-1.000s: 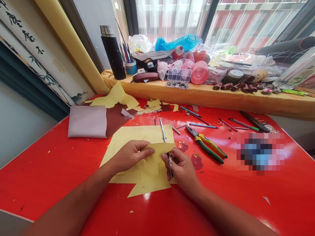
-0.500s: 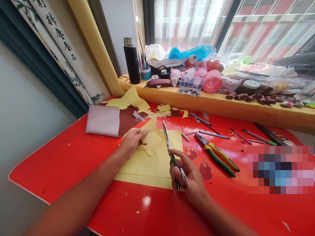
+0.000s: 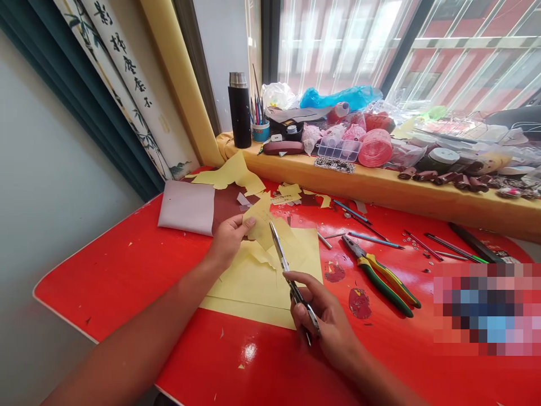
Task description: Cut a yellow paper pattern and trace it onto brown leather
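My left hand (image 3: 230,239) pinches a cut piece of yellow paper (image 3: 259,217) between thumb and fingers, raised above the table. In my right hand (image 3: 319,313) is a pair of metal scissors (image 3: 282,254), fingers wrapped round the handles. The blades point up and away, and their tips lie close to the right side of the held piece. Whether the blades touch the paper I cannot tell. Beneath both hands lie larger yellow sheets (image 3: 249,293) stacked on the red table, with another cut bit of paper on top.
Green-and-yellow pliers (image 3: 380,276) lie right of the sheets, with several pens and rods beyond them. A folded grey-pink sheet (image 3: 186,208) and yellow scraps (image 3: 230,172) lie at the back left. A black thermos (image 3: 239,113) and craft supplies crowd the windowsill (image 3: 291,168).
The scissors have tilted left, their tips nearer the held yellow paper. That piece has turned in my left hand. The whole view has shifted slightly.
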{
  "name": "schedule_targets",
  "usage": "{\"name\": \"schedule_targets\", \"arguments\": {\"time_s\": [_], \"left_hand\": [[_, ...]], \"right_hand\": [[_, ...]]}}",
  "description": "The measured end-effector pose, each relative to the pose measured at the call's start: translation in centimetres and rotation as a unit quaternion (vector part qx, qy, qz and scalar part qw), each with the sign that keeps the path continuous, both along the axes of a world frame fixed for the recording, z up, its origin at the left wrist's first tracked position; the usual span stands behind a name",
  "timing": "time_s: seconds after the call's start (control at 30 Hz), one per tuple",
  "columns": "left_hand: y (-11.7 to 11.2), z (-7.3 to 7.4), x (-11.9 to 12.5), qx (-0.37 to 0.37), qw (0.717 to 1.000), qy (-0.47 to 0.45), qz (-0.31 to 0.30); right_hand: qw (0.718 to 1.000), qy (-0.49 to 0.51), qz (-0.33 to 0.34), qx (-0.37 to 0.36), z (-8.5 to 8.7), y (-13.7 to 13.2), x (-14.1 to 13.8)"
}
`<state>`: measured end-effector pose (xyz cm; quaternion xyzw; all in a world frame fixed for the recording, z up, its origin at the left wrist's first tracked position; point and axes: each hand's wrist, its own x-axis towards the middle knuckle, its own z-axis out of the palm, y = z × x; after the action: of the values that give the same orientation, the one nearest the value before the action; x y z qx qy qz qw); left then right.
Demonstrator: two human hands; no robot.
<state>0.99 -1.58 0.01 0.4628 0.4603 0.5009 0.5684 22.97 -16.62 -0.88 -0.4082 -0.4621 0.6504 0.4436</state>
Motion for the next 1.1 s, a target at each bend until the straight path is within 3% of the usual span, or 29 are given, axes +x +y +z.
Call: {"name": "schedule_targets", "arguments": {"time_s": [0.77, 1.1], "left_hand": [[-0.5, -0.9, 0.8, -0.106, 0.988, -0.074, -0.082], [-1.2, -0.4, 1.2, -0.097, 0.985, -0.076, -0.121]], "right_hand": [[1.0, 0.002, -0.02, 0.008, 0.2, 0.1, -0.1], [1.0, 0.011, -0.026, 0.009, 0.2, 0.2, 0.1]]}}
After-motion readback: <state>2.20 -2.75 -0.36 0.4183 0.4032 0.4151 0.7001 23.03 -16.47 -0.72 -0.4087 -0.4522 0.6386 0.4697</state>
